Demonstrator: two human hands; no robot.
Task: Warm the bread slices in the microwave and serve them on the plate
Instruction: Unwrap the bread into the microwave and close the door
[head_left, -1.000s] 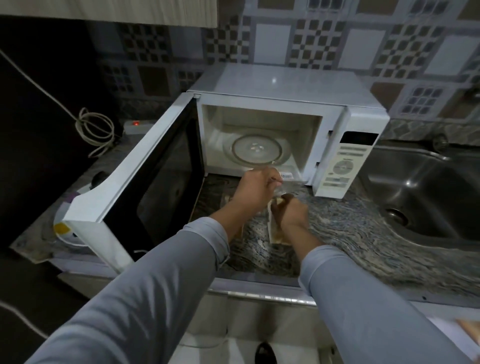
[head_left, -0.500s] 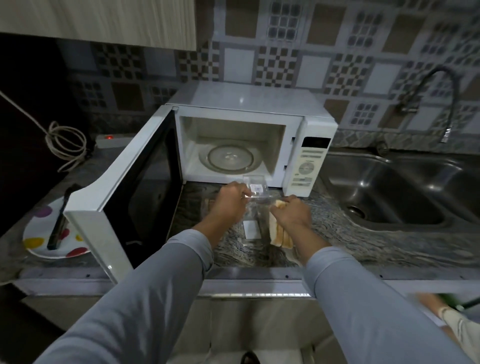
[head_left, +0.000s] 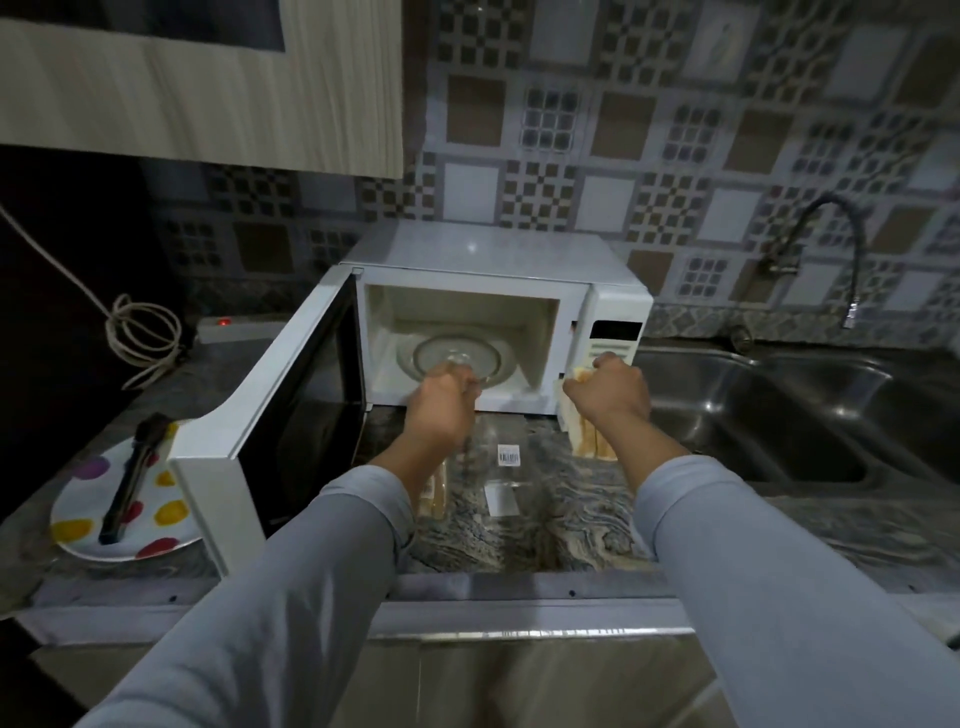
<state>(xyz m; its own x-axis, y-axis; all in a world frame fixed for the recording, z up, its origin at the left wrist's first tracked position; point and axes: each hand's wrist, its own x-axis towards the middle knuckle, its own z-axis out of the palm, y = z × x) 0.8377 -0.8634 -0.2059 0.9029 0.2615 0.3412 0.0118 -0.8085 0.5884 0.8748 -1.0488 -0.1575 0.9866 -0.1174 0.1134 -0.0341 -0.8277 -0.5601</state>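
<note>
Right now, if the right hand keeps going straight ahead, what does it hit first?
Probably the microwave's control panel: the right hand, gripping bread slices, sits just in front of it, not the open cavity. Depth is unclear.

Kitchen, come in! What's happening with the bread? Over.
Right hand gripping pale bread slices. Left hand on clear plastic bread bag. White microwave open, glass turntable bare. Path clear.

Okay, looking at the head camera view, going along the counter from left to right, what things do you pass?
Spotted plate with black tongs → open microwave door → left hand → right hand holding bread slices → steel sink.
</note>
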